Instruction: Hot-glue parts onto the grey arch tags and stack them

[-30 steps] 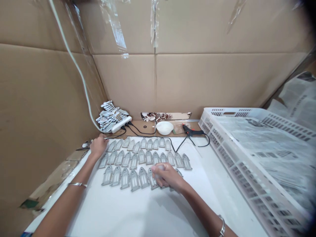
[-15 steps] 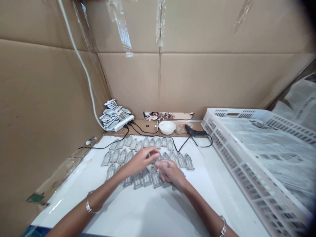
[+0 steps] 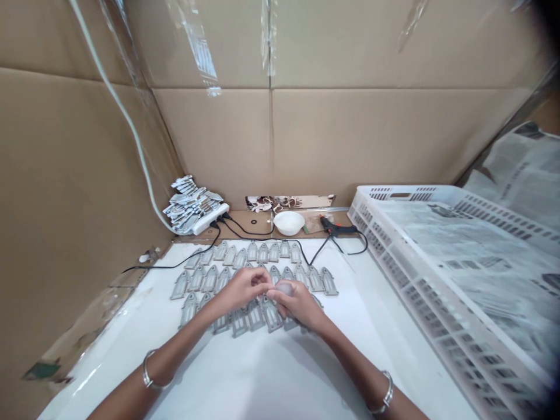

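Note:
Several grey arch-shaped pieces (image 3: pixel 271 312) lie in rows on the white table (image 3: pixel 210 373). Over the middle of these rows, my left hand (image 3: pixel 247 287) has its thumb and forefinger pinched beside the other hand's fingertips; whatever is between them is too small to make out. My right hand (image 3: pixel 298 302) is closed around a small, pale, translucent object (image 3: pixel 284 288), whose rounded top shows above the fingers. The fingertips of both hands meet or nearly meet.
Behind the rows stand a white bowl (image 3: pixel 289 223) and a black glue gun (image 3: pixel 338 228) with its cable. A power strip (image 3: pixel 210 220) lies by a pile of packets (image 3: pixel 192 204) at back left. A white crate (image 3: pixel 396 280) with newspaper fills the right side.
My left hand has come down and its fingers have closed to a pinch beside my right hand. The whole view has shifted, so the table things appear slightly further left.

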A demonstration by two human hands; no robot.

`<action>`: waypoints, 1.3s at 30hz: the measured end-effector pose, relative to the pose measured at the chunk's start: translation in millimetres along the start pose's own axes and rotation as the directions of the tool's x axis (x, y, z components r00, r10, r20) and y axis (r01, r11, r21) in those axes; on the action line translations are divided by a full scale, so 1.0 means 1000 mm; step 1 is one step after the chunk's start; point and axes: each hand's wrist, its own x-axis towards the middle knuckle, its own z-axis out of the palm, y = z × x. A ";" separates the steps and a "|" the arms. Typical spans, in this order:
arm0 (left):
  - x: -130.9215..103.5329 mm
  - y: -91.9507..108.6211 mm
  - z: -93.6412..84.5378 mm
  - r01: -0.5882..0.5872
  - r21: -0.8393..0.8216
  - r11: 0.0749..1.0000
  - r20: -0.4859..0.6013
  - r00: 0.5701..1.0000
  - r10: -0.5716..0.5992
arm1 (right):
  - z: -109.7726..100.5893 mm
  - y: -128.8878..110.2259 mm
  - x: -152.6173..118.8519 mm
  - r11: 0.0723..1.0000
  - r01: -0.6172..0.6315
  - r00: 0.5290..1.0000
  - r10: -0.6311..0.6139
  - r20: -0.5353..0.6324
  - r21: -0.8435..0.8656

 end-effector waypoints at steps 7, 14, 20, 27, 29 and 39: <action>0.004 -0.013 -0.002 -0.016 -0.217 0.976 -0.180 0.983 -0.024 | -0.004 0.007 0.004 0.981 -0.013 0.998 0.026 -0.061 0.194; 0.003 -0.019 0.006 0.028 -0.321 0.947 -0.084 0.995 -0.058 | -0.006 0.009 0.005 0.972 -0.015 0.994 0.040 -0.103 0.233; 0.002 -0.018 -0.005 0.024 -0.182 0.983 -0.017 0.999 -0.028 | -0.005 0.011 0.004 0.979 -0.036 0.998 0.044 -0.037 0.200; 0.001 -0.055 -0.110 0.122 0.167 0.978 -0.388 0.920 -0.049 | -0.006 0.012 0.005 0.949 -0.067 0.993 0.092 -0.070 0.309; -0.001 -0.071 -0.132 0.180 0.151 0.972 -0.427 0.899 -0.100 | -0.005 0.014 0.006 0.951 -0.067 0.993 0.092 -0.070 0.303; -0.009 -0.092 -0.146 0.320 0.369 0.873 -0.517 0.851 -0.094 | -0.005 0.011 0.004 0.951 -0.081 0.992 0.106 -0.070 0.299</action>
